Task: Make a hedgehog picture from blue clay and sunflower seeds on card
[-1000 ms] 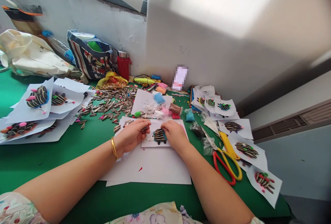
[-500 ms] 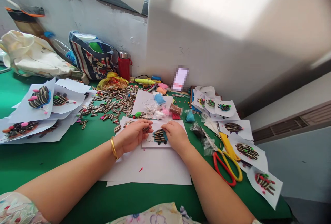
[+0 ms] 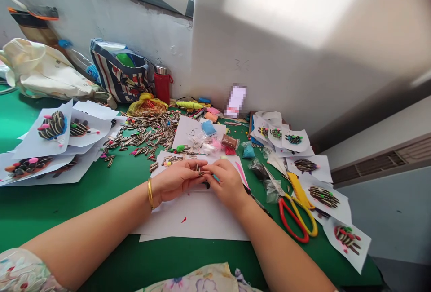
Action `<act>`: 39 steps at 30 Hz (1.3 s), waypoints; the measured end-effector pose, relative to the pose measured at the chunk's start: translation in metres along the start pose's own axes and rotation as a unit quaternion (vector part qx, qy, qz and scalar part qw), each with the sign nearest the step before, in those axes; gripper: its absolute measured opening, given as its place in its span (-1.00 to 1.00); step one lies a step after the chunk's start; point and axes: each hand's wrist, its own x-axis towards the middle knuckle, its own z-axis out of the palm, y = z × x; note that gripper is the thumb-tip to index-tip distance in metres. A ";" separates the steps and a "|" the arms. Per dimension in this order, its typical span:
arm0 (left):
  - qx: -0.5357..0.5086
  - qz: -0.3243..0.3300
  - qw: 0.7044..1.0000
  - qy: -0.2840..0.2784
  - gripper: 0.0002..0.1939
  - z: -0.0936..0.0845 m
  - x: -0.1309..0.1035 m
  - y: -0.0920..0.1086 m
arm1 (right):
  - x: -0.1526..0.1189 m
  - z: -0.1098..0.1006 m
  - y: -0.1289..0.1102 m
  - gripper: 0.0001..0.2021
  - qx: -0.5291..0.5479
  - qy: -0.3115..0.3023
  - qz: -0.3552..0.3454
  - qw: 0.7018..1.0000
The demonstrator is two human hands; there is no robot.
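My left hand point(image 3: 178, 178), with a gold bangle at its wrist, is closed around a few striped sunflower seeds point(image 3: 201, 174). Its fingertips meet those of my right hand point(image 3: 226, 183), which are pinched together by the seeds. What the right fingers hold, if anything, is hidden. Beneath both hands lies the small card with the seed figure, now almost wholly covered; only bits of blue and black show. Larger white sheets point(image 3: 202, 220) lie under it, with a red scrap on them. A dark pen point(image 3: 261, 202) shows beside my right wrist.
Loose sunflower seeds point(image 3: 151, 132) spread behind my left hand. Bagged coloured clay point(image 3: 208, 128) sits farther back. On the right lie scissors point(image 3: 292, 220), a yellow cutter point(image 3: 298, 191) and finished seed cards point(image 3: 323, 196). More cards point(image 3: 43, 143) are stacked left. A red flask point(image 3: 162, 86) stands by the wall.
My right hand has moved left from the card's seed figure to my left hand, and their fingertips now meet. The figure has become mostly hidden, and the pen has come into sight.
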 end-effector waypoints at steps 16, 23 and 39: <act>0.143 -0.005 0.989 -0.030 -0.71 -0.002 -0.001 -0.002 | -0.002 -0.001 0.001 -0.84 0.062 -0.004 0.031 0.998; 0.265 0.068 0.961 0.041 -0.71 -0.005 0.001 -0.002 | -0.001 -0.008 0.006 -0.87 0.128 0.003 0.069 0.989; 0.202 0.079 0.972 0.087 -0.70 -0.007 0.005 0.001 | -0.001 -0.011 0.037 -0.84 -0.013 -0.055 0.181 0.982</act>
